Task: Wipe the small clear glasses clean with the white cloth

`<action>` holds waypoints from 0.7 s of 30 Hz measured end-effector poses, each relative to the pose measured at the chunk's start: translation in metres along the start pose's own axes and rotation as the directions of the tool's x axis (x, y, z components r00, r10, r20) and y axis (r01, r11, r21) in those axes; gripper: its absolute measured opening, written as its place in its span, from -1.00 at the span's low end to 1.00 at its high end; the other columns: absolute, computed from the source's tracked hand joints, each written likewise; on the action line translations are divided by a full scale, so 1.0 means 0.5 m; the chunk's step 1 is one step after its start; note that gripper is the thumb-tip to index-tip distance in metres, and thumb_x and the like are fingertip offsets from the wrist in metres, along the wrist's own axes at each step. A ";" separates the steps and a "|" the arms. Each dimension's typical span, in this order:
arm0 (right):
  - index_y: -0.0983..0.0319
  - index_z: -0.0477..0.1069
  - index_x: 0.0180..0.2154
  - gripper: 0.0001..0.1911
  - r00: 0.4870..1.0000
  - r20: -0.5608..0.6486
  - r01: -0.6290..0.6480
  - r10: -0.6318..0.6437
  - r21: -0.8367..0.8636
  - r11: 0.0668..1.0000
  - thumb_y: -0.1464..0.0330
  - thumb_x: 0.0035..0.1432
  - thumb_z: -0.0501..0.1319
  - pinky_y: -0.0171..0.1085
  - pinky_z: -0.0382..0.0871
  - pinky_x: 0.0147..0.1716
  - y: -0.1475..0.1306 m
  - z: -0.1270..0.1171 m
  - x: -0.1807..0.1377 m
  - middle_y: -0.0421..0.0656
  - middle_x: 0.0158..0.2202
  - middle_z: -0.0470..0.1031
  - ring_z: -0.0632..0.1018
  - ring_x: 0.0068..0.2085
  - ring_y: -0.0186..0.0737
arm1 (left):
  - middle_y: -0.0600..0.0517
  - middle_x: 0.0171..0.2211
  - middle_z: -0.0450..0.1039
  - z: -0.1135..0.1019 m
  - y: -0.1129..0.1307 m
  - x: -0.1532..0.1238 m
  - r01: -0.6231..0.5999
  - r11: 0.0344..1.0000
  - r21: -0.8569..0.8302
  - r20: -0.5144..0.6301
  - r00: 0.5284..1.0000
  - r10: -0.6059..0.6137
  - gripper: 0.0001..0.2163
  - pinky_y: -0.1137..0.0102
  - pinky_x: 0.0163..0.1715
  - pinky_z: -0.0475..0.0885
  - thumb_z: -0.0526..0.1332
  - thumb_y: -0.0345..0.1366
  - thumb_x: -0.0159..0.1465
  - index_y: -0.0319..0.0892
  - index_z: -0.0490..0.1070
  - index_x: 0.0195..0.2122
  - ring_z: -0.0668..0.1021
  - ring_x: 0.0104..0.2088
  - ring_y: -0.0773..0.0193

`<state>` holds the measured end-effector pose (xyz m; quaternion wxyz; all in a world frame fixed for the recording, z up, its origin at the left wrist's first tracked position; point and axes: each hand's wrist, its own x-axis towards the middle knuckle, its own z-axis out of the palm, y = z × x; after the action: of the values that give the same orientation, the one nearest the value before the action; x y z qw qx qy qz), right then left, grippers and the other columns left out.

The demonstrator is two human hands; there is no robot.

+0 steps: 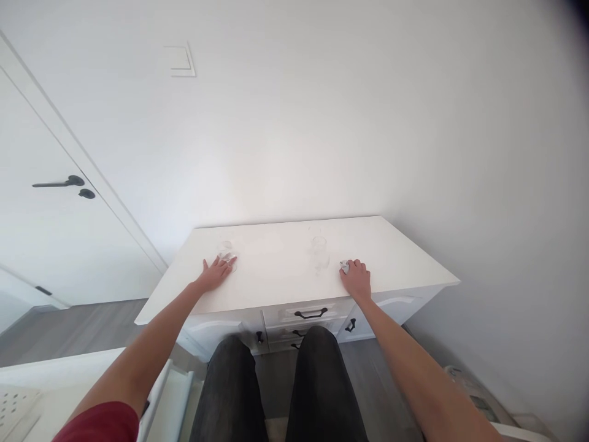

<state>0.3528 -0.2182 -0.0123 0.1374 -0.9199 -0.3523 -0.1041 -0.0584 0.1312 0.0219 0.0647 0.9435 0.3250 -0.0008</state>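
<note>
On the white top of a low cabinet [271, 288], my left hand [216, 274] reaches in from the left. Its fingers are stretched and spread, the tips at a clear, glass-like object [229, 260]; the thumb stands apart from it. Whether the fingers press on that object I cannot make out. Farther right, my right hand [357, 279] is closed around a small white and grey crumpled cloth [344, 266], down on the cabinet top. Between the hands sits another faint clear object [318, 245], its outline hard to see against the white.
A plain white wall rises behind the cabinet, with a light switch [181, 59] on it. At left is a white door with a dark handle [59, 183]. Dark drawer pulls [311, 314] face my knees. White furniture [83, 374] stands at lower left.
</note>
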 end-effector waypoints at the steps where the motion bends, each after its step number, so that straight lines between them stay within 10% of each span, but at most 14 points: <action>1: 0.25 0.39 -0.03 -0.71 1.000 0.001 -0.002 0.002 -0.005 1.000 0.24 0.33 0.07 -0.09 0.22 -0.07 -0.001 0.001 0.000 0.06 -0.02 0.41 0.37 0.04 0.07 | -0.06 0.46 0.05 -0.001 -0.020 -0.008 0.008 1.000 -0.002 -0.003 1.000 -0.008 -0.46 -0.49 0.20 -0.16 -0.28 -0.03 0.50 0.11 -0.11 0.48 -0.07 0.47 -0.17; 13: 0.26 0.38 -0.04 -0.69 1.000 -0.005 0.016 -0.016 -0.032 0.999 0.23 0.34 0.03 -0.09 0.24 -0.09 -0.002 0.000 -0.002 0.05 -0.03 0.41 0.37 0.04 0.07 | -0.02 0.47 0.02 0.006 -0.074 -0.031 0.058 0.998 -0.024 -0.071 0.996 -0.060 -0.47 -0.43 0.22 -0.09 -0.26 0.01 0.50 0.15 -0.06 0.46 0.00 0.46 -0.09; 21: 0.23 0.37 -0.06 -0.72 1.000 -0.007 0.008 -0.008 0.008 1.000 0.23 0.34 0.04 -0.08 0.23 -0.08 0.005 0.004 0.002 0.04 -0.03 0.42 0.37 0.04 0.07 | -0.31 0.41 0.06 0.006 0.012 -0.112 0.188 0.980 -0.059 -0.429 0.882 -0.195 -0.52 -0.23 0.26 0.15 -0.11 -0.03 0.47 -0.20 0.28 0.24 0.22 0.37 -0.18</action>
<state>0.3551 -0.2187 -0.0143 0.1418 -0.9175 -0.3560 -0.1063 -0.0987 0.0916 0.0220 -0.0023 0.8828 0.4228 0.2047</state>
